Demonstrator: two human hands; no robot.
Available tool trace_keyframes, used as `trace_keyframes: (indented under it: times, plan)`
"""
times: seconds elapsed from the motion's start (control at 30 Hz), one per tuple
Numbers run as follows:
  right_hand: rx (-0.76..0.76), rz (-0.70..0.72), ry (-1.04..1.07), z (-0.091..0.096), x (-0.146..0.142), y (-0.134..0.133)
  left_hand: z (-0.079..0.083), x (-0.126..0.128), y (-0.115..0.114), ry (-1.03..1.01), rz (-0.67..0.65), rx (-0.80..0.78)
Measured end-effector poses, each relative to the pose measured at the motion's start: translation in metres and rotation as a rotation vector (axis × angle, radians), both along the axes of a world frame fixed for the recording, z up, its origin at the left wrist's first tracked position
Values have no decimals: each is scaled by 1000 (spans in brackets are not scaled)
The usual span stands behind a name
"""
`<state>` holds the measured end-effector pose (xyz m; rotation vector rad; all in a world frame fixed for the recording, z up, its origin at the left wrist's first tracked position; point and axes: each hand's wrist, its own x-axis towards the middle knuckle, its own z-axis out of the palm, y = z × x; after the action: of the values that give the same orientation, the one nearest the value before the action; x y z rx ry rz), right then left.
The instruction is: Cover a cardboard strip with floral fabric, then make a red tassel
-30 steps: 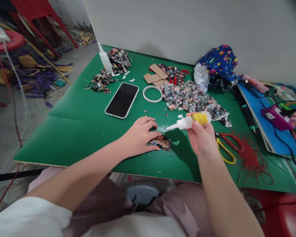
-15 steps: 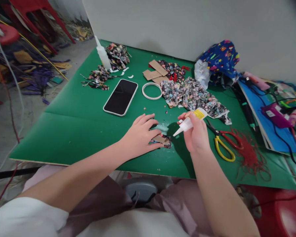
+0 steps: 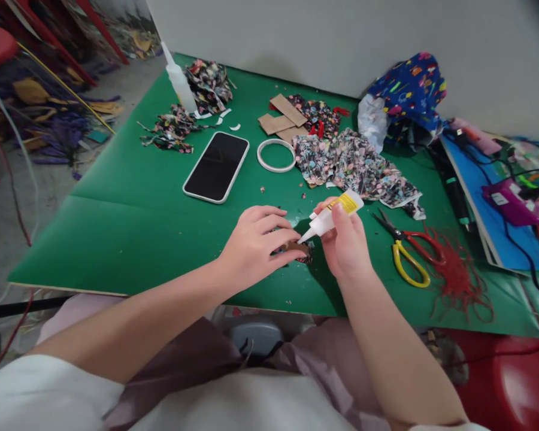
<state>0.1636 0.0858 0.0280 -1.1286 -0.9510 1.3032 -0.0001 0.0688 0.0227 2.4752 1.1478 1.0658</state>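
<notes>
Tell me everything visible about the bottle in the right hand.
The bottle is small, whitish and apparently plastic, with a yellow label and a long tapering nozzle, uncapped. The right hand grips it around the middle, partly covering the label. It is tilted, its base up and to the right in the picture, the nozzle pointing down-left at the patterned strip by the left hand. Whether the tip touches is unclear.

A pale wall (image 3: 260, 36) backs the green table (image 3: 130, 233) — leftward, littered floor (image 3: 128, 90), probably a red chair (image 3: 104, 30).
</notes>
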Motion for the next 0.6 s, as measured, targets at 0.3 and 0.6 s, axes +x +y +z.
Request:
trace_keyframes:
  times: [0.3, 0.6]
  plan:
    - [2, -1, 43, -1, -7, -3, 0, -2, 1, 29, 109, 104]
    - [-11, -80, 24, -1, -3, 0, 4, -5, 0, -27, 144, -15]
